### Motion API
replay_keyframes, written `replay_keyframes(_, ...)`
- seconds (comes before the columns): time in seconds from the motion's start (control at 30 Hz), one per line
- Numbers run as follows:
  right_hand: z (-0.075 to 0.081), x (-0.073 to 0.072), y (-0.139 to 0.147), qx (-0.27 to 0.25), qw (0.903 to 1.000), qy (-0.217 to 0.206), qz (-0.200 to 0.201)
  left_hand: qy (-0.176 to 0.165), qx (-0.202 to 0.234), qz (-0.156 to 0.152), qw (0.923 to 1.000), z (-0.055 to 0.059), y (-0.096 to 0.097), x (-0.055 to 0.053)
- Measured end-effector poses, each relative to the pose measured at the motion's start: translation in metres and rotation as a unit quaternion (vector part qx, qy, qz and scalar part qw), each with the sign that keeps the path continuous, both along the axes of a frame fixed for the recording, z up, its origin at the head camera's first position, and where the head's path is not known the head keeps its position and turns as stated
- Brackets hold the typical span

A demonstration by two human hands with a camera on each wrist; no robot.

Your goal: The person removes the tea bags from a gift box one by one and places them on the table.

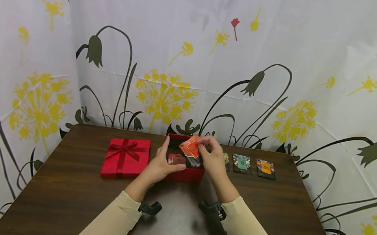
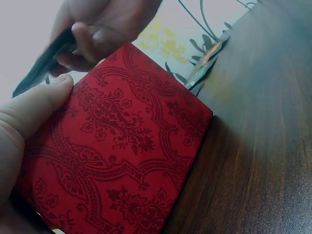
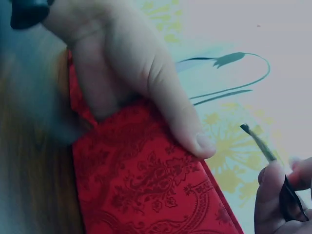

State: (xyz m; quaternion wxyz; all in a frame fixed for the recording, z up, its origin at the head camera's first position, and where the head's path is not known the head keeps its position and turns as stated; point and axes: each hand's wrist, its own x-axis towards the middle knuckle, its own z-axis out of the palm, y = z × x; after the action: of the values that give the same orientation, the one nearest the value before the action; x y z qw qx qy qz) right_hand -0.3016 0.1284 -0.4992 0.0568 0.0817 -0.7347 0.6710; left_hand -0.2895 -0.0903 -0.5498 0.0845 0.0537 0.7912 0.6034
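Observation:
An open red patterned box (image 1: 184,175) stands near the back of the table, with flat packets inside, one of them reddish (image 1: 176,159). My left hand (image 1: 160,166) grips the box at its left front corner, the thumb over the front rim. That thumb (image 3: 187,124) lies along the top edge in the right wrist view. Above the box opening, my right hand (image 1: 212,158) pinches a small orange packet (image 1: 190,146) between thumb and fingers. The packet is tilted and seen nearly edge-on in both wrist views.
A red box lid (image 1: 126,159) with a ribbon bow lies left of the box. Right of it lie a partly hidden packet (image 1: 226,161), a teal-labelled packet (image 1: 242,164) and an orange-labelled packet (image 1: 265,169). A flower-printed curtain (image 1: 196,55) hangs behind the wooden table (image 1: 74,197).

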Motion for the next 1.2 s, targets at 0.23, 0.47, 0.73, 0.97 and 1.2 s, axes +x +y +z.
replay_keyframes(0.23,-0.009,0.021,0.020,-0.160,0.9861,-0.035,-0.029,-0.003,0.002,0.002,1.0000,0.000,0.000,0.001)
replay_keyframes(0.47,-0.018,0.034,0.031,-0.187,0.9791,0.027,-0.077,-0.001,-0.003,0.006,1.0000,0.000,-0.001,0.001)
replay_keyframes(0.73,-0.040,0.048,0.052,-0.162,0.9624,0.139,-0.168,-0.004,-0.005,0.003,1.0000,-0.001,0.001,0.001)
replay_keyframes(0.97,-0.066,0.055,0.079,-0.119,0.9624,0.141,-0.199,-0.006,-0.004,0.001,1.0000,-0.002,0.001,0.001)
replay_keyframes(1.2,-0.087,0.053,0.100,-0.056,0.9797,0.092,-0.169,-0.009,-0.003,0.002,1.0000,-0.001,0.001,0.000)
